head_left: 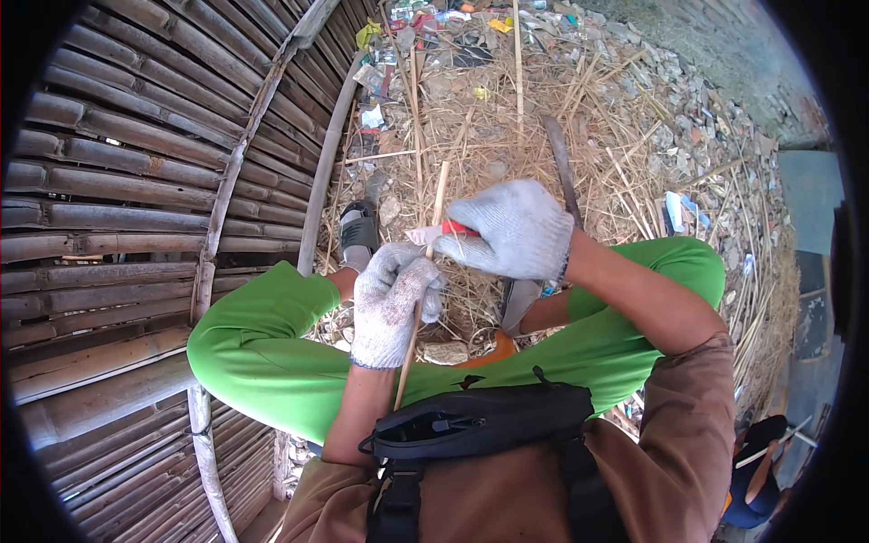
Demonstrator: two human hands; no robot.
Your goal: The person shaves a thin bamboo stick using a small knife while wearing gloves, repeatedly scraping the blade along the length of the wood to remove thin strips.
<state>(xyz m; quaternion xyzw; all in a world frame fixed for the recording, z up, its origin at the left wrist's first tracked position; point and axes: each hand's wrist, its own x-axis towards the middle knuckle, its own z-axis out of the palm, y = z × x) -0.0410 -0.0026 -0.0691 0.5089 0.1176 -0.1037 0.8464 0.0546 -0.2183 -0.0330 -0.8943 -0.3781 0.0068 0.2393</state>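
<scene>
My left hand (396,303), in a soiled white knitted glove, is closed round a thin bamboo strip (441,192). The strip slants from my lap up past both hands. In the same kind of glove, my right hand (520,231) grips a small red-handled knife (459,228). Its short pale blade points left and lies against or just over the strip, above my left fingers; whether it cuts in cannot be told. Most of the knife's handle is hidden in the right glove. Both hands are close together above my bent legs in green trousers.
A wall of bamboo slats (136,190) rises on the left. Straw, stones and scraps of litter cover the ground ahead. A long dark flat blade or strip (561,163) lies beyond my right hand. Another person (756,471) is partly visible at lower right.
</scene>
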